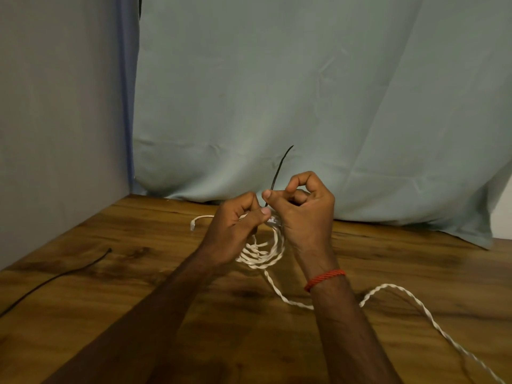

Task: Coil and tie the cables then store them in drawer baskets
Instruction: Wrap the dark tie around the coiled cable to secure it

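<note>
Cable: white cable, twisted, wound into a loose coil of several loops that hangs between both hands just above the worktop, its lowest loops close to or touching the wood.
Loose end: a short end of the white cable sticks out to the left of the left hand, above the wood.
Tail: the uncoiled length runs from the bottom of the coil across the worktop, passes under the right forearm, arches up and trails off toward the lower right corner.
Left hand: fingers curled round the top of the coil, thumb pressed onto the gathered strands.
Right hand: fingers bent inward, thumb and forefinger pinching the lower part of a black tie right beside the left thumb; how the tie sits round the coil is hidden by the fingers.
Tie: thin, slightly curved, its free end pointing up and a little right against the cloth.
Wrist: red thread band on the right wrist.
Other cable: thin black cable lying on the left part of the worktop, well apart from the hands.
Backdrop: pale blue-grey cloth draped down to the worktop's far edge.
</note>
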The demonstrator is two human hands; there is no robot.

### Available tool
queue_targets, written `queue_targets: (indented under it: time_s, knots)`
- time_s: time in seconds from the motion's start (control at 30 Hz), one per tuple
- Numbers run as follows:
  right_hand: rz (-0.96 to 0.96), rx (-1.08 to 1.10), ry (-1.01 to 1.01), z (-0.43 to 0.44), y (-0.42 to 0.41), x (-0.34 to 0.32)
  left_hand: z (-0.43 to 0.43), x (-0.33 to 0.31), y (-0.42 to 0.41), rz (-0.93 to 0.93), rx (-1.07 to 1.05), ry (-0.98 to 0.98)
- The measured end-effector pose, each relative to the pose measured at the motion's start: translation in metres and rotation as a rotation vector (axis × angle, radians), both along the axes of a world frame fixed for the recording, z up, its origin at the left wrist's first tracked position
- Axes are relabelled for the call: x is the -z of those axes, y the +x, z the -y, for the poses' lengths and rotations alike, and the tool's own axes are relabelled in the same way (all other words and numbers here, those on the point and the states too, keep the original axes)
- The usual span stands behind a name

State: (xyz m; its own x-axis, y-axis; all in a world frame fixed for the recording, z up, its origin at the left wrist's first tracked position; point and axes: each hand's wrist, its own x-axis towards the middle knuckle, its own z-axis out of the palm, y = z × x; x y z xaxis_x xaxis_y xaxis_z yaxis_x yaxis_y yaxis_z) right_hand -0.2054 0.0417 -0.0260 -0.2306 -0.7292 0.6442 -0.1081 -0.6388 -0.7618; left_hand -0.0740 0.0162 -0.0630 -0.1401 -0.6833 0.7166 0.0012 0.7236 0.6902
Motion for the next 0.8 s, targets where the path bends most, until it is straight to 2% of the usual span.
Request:
queue_targets:
  time_s: [0.47, 0.67, 0.8]
  knots:
    - [0.027, 0.037, -0.002, 0.004, 0.007, 0.002, -0.002, 0.000, -0.002, -0.068, -0.013, 0.011]
    - [0.060, 0.052, 0.022, 0.002, 0.004, -0.001, -0.005, 0.003, -0.004, -0.018, -0.057, -0.040]
    - [0.066, 0.036, 0.066, 0.004, 0.001, 0.000, -0.012, 0.003, -0.004, -0.059, -0.026, -0.059]
